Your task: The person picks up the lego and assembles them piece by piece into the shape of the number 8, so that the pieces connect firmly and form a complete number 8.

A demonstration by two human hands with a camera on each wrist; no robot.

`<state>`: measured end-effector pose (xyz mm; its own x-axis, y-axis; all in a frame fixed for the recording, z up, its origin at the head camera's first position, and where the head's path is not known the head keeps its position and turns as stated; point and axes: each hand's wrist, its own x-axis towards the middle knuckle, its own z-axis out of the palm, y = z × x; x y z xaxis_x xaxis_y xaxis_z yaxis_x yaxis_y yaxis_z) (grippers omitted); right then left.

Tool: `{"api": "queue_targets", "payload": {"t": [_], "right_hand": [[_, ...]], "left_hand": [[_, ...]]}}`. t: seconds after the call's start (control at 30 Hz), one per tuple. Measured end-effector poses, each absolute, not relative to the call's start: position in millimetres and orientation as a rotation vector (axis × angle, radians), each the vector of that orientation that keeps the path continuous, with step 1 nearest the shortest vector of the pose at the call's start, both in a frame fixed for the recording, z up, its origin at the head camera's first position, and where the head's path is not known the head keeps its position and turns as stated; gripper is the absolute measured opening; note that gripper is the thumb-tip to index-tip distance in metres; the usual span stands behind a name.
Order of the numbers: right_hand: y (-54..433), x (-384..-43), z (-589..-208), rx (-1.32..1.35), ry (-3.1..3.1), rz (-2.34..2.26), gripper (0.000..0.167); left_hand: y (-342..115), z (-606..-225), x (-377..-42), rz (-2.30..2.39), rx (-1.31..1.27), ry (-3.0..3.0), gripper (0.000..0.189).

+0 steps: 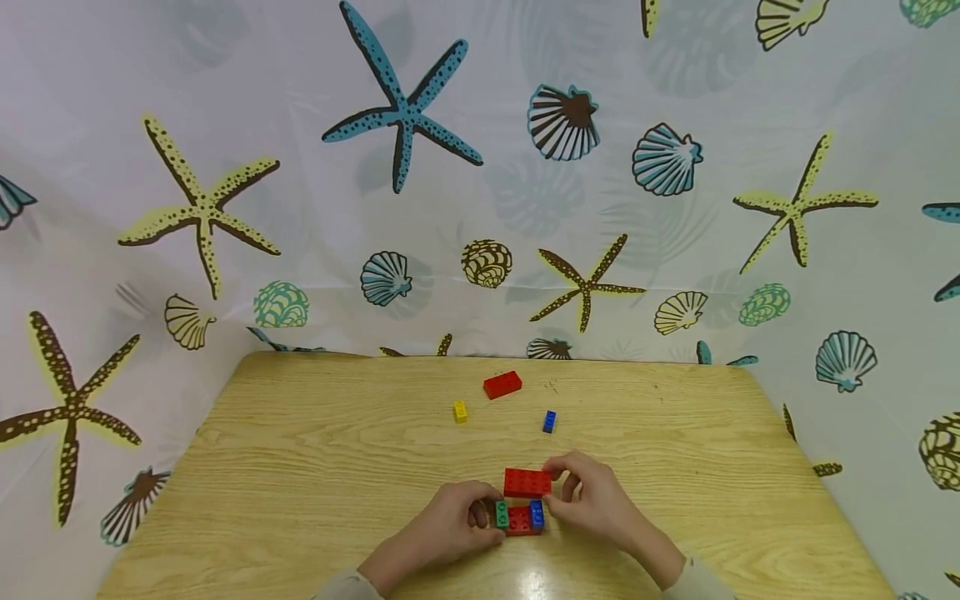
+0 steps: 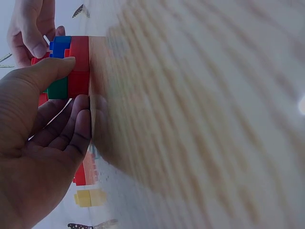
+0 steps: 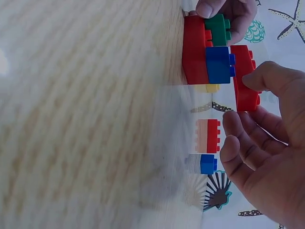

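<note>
The right hand (image 1: 592,496) pinches the long red brick (image 1: 527,482) in its fingers; the left hand (image 1: 450,529) grips the brick base (image 1: 519,518). Misaligned studs could make it tilt off.

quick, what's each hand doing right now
left hand: grips the brick stack at its green brick
right hand: holds a red brick above the stack

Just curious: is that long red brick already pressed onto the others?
Not fully: the long red brick touches the blue brick but sits offset above the green brick.
</note>
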<state>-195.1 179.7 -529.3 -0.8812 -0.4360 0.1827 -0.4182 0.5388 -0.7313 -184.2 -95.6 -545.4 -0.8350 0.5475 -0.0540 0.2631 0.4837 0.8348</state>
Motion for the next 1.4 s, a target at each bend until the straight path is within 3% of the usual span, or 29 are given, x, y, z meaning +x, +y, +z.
{"api": "queue_targets", "payload": {"t": [1.0,1.4], "right_hand": [[179,-182,-532,-0.840,2.553,-1.351,0.030],[180,-181,-530,-0.882,2.566,-1.304,0.029]], "left_hand": [[-97,-548,-186,1.302,0.730,2.410,0.030],[-97,-549,-186,1.310,0.738,2.421,0.035]]}}
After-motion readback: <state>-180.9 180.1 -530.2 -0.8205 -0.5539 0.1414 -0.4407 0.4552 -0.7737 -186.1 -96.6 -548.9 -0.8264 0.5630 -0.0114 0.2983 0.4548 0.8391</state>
